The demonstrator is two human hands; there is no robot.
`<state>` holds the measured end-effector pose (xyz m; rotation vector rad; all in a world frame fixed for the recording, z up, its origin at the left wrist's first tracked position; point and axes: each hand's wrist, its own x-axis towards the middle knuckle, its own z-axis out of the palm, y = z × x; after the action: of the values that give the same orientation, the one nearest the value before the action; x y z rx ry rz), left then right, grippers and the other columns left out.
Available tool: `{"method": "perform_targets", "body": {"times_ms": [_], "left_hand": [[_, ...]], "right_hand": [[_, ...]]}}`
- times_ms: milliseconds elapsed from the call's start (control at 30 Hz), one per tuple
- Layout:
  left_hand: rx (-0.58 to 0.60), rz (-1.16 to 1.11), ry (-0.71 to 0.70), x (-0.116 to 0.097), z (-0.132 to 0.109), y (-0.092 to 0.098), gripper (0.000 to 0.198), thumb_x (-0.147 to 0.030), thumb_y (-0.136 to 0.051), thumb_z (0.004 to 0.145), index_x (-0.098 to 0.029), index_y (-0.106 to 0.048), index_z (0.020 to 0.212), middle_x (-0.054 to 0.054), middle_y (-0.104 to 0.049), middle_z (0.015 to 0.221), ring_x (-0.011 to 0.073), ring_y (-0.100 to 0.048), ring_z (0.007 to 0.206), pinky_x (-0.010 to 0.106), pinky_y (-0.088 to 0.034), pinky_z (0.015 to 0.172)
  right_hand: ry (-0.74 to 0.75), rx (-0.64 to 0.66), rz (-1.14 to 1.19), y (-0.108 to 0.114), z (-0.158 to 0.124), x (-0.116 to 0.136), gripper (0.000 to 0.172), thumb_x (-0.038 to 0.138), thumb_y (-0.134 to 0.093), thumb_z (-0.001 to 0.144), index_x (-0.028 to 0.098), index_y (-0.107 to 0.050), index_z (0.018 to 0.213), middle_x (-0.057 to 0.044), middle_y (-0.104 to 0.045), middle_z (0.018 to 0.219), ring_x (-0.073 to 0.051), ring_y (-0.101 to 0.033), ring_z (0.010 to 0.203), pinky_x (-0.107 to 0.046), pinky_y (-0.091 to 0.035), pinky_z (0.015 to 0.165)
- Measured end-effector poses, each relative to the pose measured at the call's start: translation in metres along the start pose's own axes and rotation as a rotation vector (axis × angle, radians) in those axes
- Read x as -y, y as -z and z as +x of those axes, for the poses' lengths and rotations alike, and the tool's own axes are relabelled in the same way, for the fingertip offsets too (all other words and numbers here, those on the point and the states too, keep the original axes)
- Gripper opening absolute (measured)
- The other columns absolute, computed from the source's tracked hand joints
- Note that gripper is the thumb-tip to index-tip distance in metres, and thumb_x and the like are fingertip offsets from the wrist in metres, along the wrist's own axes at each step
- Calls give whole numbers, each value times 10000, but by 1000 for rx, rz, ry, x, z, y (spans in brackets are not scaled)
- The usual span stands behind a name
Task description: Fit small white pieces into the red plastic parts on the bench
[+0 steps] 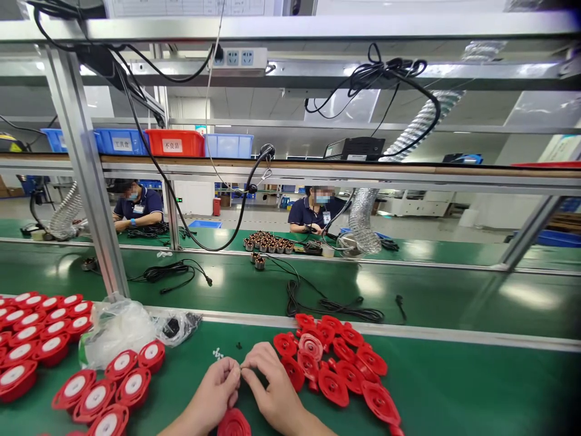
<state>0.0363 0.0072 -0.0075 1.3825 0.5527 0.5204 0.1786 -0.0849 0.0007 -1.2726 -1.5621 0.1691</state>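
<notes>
A green workbench (463, 387) spreads under the grip and out to both sides of it. Beyond and above the grip stands a metal frame (290, 27), its beams running across the view. Past the frame, well apart from the grip, one co-worker (313, 215) sits ahead and slightly to the right, another (145, 203) ahead and to the left, both in dark blue shirts. Left of the grip lies a large group of red housings with white discs (52, 345), the nearest ones loosely spaced. Just right of the grip, reaching away from it, is a heap of red parts (333, 387). A crumpled plastic bag (118, 333) rests beyond the grip to the left.

The left hand (215, 387) and right hand (276, 387) meet at the fingertips, each with thumb and forefinger drawn together. Whether anything tiny sits in that pinch I cannot tell; it is too small and partly hidden. A single red round part (234, 424) lies just below the meeting fingertips, between the forearms, cut off by the lower edge. Just beyond the grip are a small black piece (238, 346) and, slightly to its left, a few tiny white bits (218, 353).
</notes>
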Motion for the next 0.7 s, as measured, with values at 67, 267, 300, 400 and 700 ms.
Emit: {"method": "perform_targets", "body": {"times_ms": [67, 267, 300, 400, 700], "left_hand": [[-6, -6, 27, -1, 0, 1, 767, -924, -686, 581, -213, -420, 683, -105, -375, 550, 41, -282, 407, 213, -150, 412], [-5, -56, 109, -1, -1, 7, 746, -904, -697, 595, -212, -446, 717, -103, -391, 453, 45, -225, 412, 212, -109, 432], [-5, -70, 117, -1, -1, 8, 742, -893, -711, 591, -210, -450, 717, -99, -398, 454, 45, -227, 419, 212, -111, 437], [-2, -95, 119, -2, -2, 10, 728, -859, -748, 584, -203, -461, 718, -90, -414, 491, 45, -246, 437, 216, -122, 443], [79, -109, 163, -14, -2, 13, 689, -803, -783, 610, -190, -484, 709, -82, -415, 524, 38, -259, 431, 235, -110, 454]], "right_hand": [[37, 7, -6, 1, 0, 2, 157, 214, -531, 1031, 222, -666, 951, -68, -652, 924, -243, -536, 960, -400, -488, 874], [83, 55, -19, 2, 0, 6, 251, 181, -510, 1033, 255, -729, 1131, -95, -666, 980, -267, -535, 992, -445, -520, 874], [91, 71, -28, 3, 0, 7, 263, 177, -503, 1033, 255, -728, 1144, -98, -664, 985, -270, -533, 992, -450, -523, 870], [123, 139, -74, 7, 1, 11, 288, 163, -482, 1029, 255, -718, 1168, -107, -656, 1021, -279, -521, 1014, -461, -527, 875], [-18, 145, 88, 7, 1, 7, 271, 261, -498, 1052, 275, -752, 1145, -74, -689, 970, -257, -545, 1010, -451, -496, 943]]}}
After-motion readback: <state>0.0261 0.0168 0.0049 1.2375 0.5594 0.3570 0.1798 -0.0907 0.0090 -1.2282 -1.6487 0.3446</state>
